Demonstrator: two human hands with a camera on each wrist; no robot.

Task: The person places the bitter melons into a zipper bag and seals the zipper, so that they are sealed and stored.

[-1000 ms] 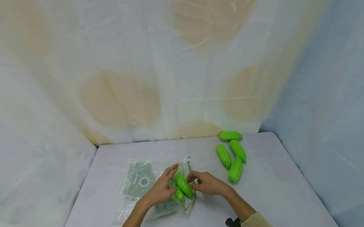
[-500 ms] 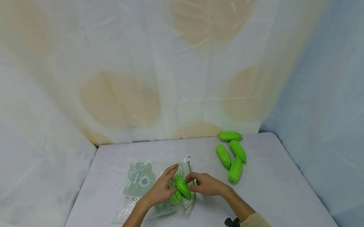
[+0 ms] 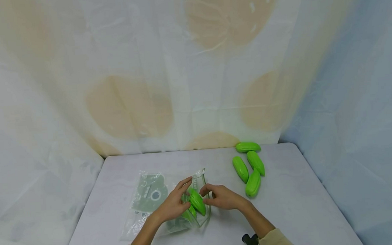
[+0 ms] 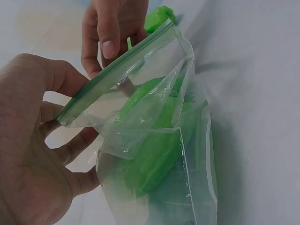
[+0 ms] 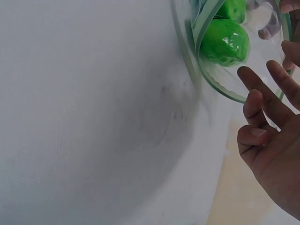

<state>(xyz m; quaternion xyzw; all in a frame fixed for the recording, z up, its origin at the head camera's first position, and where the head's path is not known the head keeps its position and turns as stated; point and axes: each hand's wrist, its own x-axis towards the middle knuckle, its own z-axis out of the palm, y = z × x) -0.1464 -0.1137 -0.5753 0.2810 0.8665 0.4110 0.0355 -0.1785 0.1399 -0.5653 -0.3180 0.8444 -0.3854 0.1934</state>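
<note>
A clear zip bag (image 3: 152,182) with green print and a green zip edge lies on its side, its mouth facing right. Inside it sit two glossy bright green gourds; the front gourd (image 3: 197,202) is close to the mouth. My left hand (image 3: 172,204) holds the upper rim of the mouth, thumb and fingers spread, so the mouth gapes. My right hand (image 3: 222,197) hovers at the mouth with bent fingers and nothing in them. In the right wrist view its fingertips (image 5: 244,74) point toward the gourd (image 5: 226,43) just inside the rim.
Several more green gourds (image 3: 253,183) lie loose in a cluster at the back right of the white table (image 3: 287,214). One gourd (image 3: 248,146) is right at the far edge. Patterned cloth (image 3: 180,82) hangs behind the table and along both sides.
The front gourd has slid slightly left, deeper into the bag. My right hand moved a little left with it, then stayed near the mouth. The left hand has not moved.
</note>
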